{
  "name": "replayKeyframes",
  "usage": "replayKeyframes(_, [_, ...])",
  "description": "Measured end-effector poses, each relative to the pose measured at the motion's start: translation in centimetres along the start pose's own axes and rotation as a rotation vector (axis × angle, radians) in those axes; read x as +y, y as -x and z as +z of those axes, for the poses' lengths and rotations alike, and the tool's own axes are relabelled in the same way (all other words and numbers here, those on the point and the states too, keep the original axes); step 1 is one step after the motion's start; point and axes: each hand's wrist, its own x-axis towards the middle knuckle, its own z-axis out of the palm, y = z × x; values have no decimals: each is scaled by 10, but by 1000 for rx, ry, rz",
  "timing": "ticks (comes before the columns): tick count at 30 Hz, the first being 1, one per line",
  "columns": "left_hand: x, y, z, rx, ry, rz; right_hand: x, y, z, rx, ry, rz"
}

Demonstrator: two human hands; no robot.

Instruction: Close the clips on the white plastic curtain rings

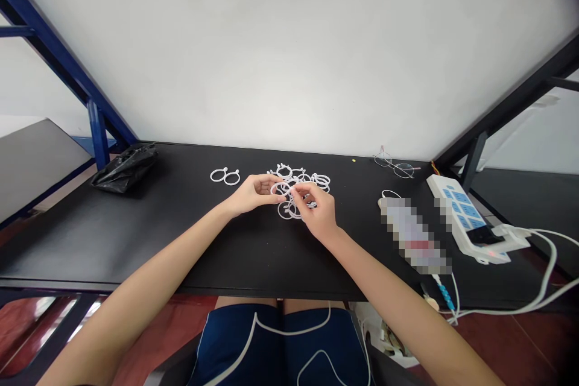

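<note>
My left hand (254, 192) and my right hand (317, 211) meet over a heap of white plastic rings (304, 184) near the middle of the black table (136, 223). Both hands pinch the same white ring (281, 189) between their fingertips, just above the heap. A separate pair of white rings (225, 176) lies flat to the left of my left hand, apart from the heap. More rings (287, 211) lie under my right hand's fingers.
A crumpled black plastic bag (125, 169) sits at the table's back left. Wire-framed glasses (394, 165) lie at the back right. A white power strip (465, 217) with cables and a blurred-out object (414, 235) occupy the right side. A white wall stands behind.
</note>
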Motion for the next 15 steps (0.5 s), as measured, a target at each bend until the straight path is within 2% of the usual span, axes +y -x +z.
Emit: replayKeyframes(15, [4, 1, -3, -17, 37, -49, -5, -1, 0, -62, -99, 88])
